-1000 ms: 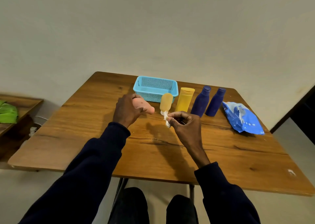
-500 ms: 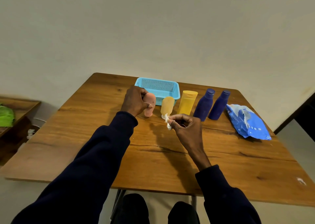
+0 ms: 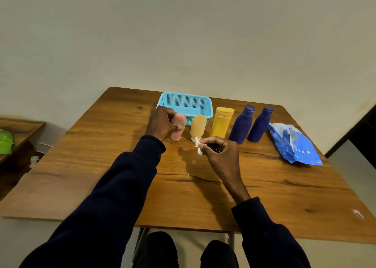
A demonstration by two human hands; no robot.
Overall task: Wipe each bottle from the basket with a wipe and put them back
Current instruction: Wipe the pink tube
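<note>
- Bottom centre of frame: knees (image 3: 156, 249) in dark trousers, below the near edge of the wooden table (image 3: 264, 190).
- Lower left and lower right: dark navy sleeves (image 3: 114, 196), reaching up toward frame centre.
- Centre, over the tabletop: right hand (image 3: 220, 151), fingers curled, thumb and fingertips pinching a crumpled white wipe (image 3: 198, 145). Wipe just beside the cap of the pale orange tube (image 3: 197, 126); contact not discernible.
- Left of centre: left hand (image 3: 161, 124), fingers and thumb wrapped round the pink bottle (image 3: 178, 128). Bottle near upright, cap end down, at or just above the tabletop.
- Pale orange tube standing on its cap, just right of the pink bottle, not held.
- Further right, in a row on the table: yellow bottle (image 3: 221, 123), first dark blue bottle (image 3: 242, 125), second dark blue bottle (image 3: 259, 125), all upright, caps up.
- Right side of frame: blue wipe packet (image 3: 293, 144), lying flat, near the second dark blue bottle.
- Behind the pink bottle and the tube, toward the far table edge: light blue mesh basket (image 3: 189, 111).
- Far left of frame, apart from the table: wooden side shelf (image 3: 20, 125) with a green object (image 3: 6, 141) on it.
</note>
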